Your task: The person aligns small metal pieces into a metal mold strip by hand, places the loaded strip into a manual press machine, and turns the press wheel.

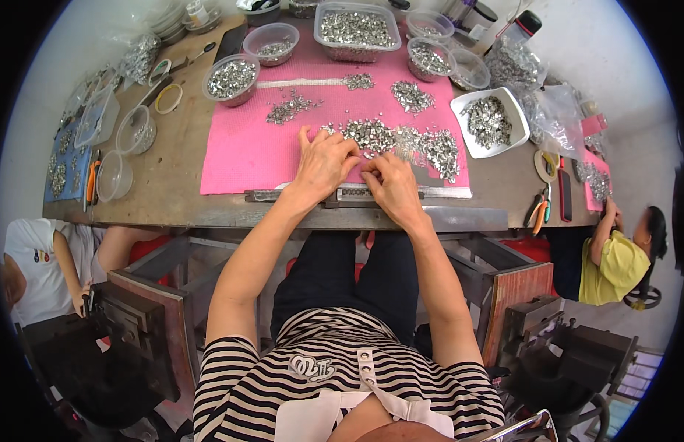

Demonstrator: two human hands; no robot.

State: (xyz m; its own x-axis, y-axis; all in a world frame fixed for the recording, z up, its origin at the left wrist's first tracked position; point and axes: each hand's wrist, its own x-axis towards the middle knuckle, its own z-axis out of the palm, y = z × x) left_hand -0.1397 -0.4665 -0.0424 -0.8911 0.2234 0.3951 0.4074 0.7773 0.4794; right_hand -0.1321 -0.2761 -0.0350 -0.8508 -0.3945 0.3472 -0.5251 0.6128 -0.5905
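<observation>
on pink mat [239,158]: small shiny silver metal pieces [371,135] heaped; left hand [323,163] spread flat; right hand [390,184] pinching pieces

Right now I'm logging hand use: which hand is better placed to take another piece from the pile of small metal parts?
Probably the left hand: its fingertips already rest at the pile of small metal parts on the pink mat. The right hand sits nearer the metal strip.
</observation>
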